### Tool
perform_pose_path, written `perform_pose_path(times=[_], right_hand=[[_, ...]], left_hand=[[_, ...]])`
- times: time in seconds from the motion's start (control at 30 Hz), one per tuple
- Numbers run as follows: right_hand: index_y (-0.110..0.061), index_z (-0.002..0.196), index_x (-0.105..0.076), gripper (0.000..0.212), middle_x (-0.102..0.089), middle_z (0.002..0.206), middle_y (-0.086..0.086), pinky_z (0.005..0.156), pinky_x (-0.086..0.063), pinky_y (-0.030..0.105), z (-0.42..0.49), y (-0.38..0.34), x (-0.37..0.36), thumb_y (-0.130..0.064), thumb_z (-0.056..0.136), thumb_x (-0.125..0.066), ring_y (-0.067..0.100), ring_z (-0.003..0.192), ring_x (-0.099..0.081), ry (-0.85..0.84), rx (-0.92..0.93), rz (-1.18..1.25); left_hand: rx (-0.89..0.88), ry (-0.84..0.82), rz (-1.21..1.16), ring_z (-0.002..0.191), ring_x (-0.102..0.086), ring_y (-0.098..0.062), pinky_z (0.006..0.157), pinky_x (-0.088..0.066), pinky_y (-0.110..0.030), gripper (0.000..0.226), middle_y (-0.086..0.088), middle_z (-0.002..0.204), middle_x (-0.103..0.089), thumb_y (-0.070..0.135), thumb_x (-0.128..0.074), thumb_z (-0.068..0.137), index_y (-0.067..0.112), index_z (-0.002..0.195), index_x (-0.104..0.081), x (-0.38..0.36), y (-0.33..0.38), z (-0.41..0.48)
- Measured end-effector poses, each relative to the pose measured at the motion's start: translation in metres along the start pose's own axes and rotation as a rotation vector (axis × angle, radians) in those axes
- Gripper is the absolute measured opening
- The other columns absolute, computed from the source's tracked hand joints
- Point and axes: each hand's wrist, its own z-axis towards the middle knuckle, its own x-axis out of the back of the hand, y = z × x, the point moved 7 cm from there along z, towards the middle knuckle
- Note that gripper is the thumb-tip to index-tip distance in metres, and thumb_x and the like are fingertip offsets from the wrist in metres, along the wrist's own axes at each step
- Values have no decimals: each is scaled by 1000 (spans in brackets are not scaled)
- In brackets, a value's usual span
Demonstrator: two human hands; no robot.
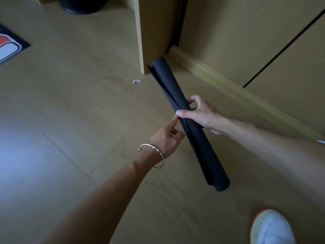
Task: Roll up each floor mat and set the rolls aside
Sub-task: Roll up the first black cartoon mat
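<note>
Black roll (200,147): fully rolled, held at frame centre, gripped mid-length by right hand (200,115), fingers wrapped round. Left hand (167,140): index laid on loose edge; grip not determinable. Not yet set aside. Patterned mat (10,44), upper left: flat, judged unrolled.

A mat (10,44) is cut off by the left edge, a dark round object (82,6) by the top and a blurred shoe (271,228) by the bottom, part of the right hand (202,115) is hidden behind the roll (167,80), and a pale scrap (136,81) is too small to be identified.
</note>
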Motion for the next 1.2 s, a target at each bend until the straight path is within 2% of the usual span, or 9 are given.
perform_pose_path(times=[0.1,0.23,0.33,0.43,0.57,0.73,0.97,1.2], right_hand=[[-26,113,-41,48,-52,91,-5,62,-42,29,11,0,16,-50,80,-68,13,80,-53,-3,14,-216],[-24,113,-40,48,-55,99,-1,62,-40,30,23,4,45,-47,81,-68,18,80,-54,13,42,-364],[-23,112,-40,45,-58,101,1,66,-45,34,27,18,67,-41,82,-68,23,83,-55,92,70,-439],[-21,117,-41,47,-57,110,5,74,-48,38,29,37,92,-38,83,-68,29,94,-57,192,88,-587],[-17,125,-39,45,-52,116,16,79,-41,39,29,65,119,-31,89,-62,35,107,-51,252,90,-751],[-21,134,-33,47,-49,124,14,91,-39,48,30,91,130,-30,94,-56,34,116,-46,314,133,-932],[-19,136,-28,48,-45,129,14,91,-41,50,30,126,154,-25,95,-54,32,120,-41,340,45,-938],[-16,127,-36,47,-42,127,13,80,-44,45,32,141,157,-18,88,-63,30,114,-43,367,-74,-1069]], left_hand=[[55,-35,55,112,-56,-21,92,-39,-25,66,4,119,-60,38,-47,96,33,150,-10,-7,5,12],[64,-1,243,124,-48,-22,99,-33,-24,69,-4,136,-51,37,-46,96,28,151,-6,-13,22,25],[22,16,352,127,-45,-24,104,-34,-32,68,-7,141,-44,39,-45,96,29,151,-5,-25,46,37],[-33,-20,450,130,-39,-25,103,-33,-35,67,-6,144,-38,40,-42,98,30,151,-2,-51,76,48],[-83,-54,498,130,-38,-24,102,-32,-32,66,-7,144,-36,38,-40,99,29,151,-1,-86,109,64],[-91,-84,550,131,-37,-24,105,-32,-35,67,-8,146,-35,38,-42,98,28,151,-1,-112,120,81],[-20,-142,614,126,-42,-25,102,-36,-37,66,-10,139,-41,39,-42,97,28,151,-5,-129,108,96],[-8,-142,644,126,-41,-27,103,-36,-38,65,-10,140,-40,40,-42,97,27,151,-8,-134,102,105]])
